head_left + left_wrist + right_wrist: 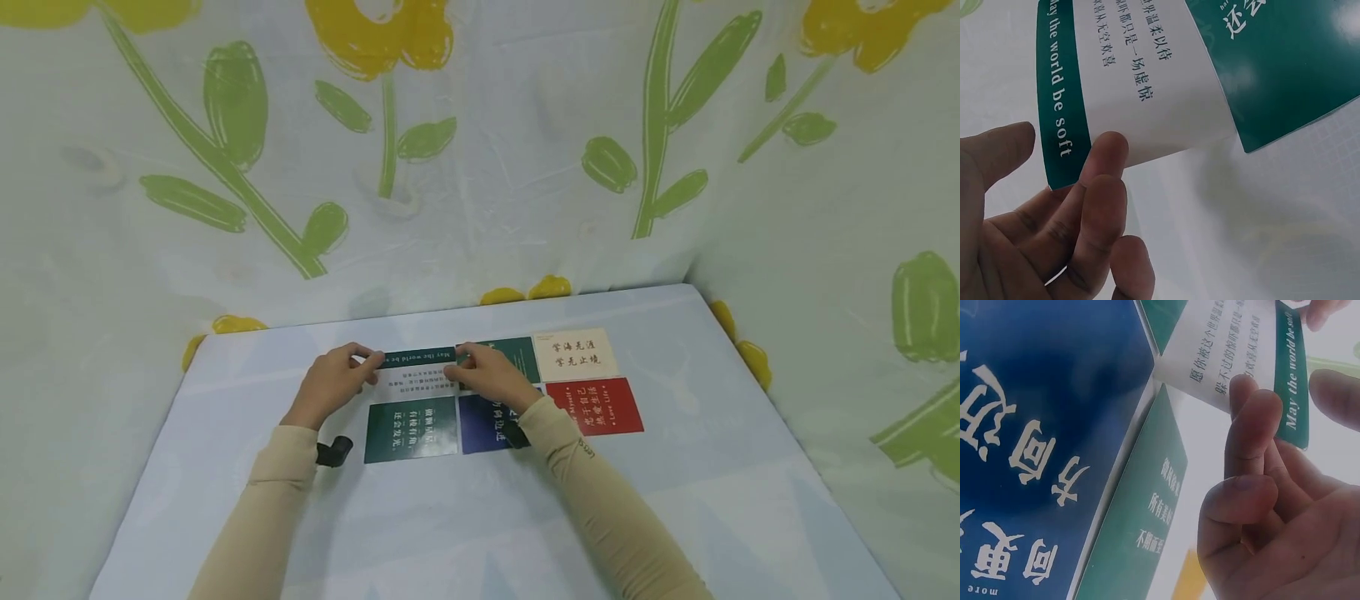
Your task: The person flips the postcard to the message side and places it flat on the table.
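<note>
Both hands hold a white card with a dark green band (418, 357) by its two ends. On the left end are the fingers of my left hand (332, 382); its thumb shows beside the green edge in the left wrist view. My right hand (495, 375) has the other end, fingertips overlapping the printed side (1235, 350). A green card (412, 432) lies just nearer than the held card, and a blue card (480, 423) is partly under the right forearm. Another green card (521, 354) is partly hidden by the right hand.
A cream card (576, 356) and a red card (603, 407) lie to the right, edge near edge with the others. The pale table (420, 533) has flower-print cloth (510, 167) rising behind it and at its sides. A black camera mount (335, 451) sits at the left wrist.
</note>
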Motion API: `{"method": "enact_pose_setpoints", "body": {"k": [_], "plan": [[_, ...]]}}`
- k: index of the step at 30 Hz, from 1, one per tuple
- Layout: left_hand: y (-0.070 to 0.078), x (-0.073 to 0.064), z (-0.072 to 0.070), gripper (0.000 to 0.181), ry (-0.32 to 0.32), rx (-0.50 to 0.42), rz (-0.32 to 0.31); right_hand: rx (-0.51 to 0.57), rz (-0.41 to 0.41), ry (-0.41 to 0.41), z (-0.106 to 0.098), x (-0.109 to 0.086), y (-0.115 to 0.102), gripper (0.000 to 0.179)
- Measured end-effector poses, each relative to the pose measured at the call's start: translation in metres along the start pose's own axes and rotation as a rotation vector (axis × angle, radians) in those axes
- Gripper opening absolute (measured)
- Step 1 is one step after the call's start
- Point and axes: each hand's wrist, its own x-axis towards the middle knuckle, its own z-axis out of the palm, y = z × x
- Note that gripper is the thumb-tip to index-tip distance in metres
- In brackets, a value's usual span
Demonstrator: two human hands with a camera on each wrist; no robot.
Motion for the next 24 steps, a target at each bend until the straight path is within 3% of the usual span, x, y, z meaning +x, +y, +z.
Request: {"method": "enact_pose_setpoints", "body": {"k": [5,17,24], "plan": [[0.002,-0.004,0.0,0.053,0.007,0.004,-0.002,-0.018,-0.021,-0.002,-0.002,-0.003,-0.001,0.057],[0.006,-0.013,-0.001,0.052,0.049,0.034,0.06,-0.054,-0.049,0.019,-0.005,-0.009,-0.004,0.055],[0.007,-0.02,0.005,0.05,0.133,0.055,0.104,-0.096,-0.084,0.036,-0.006,-0.011,-0.002,0.049]]}}
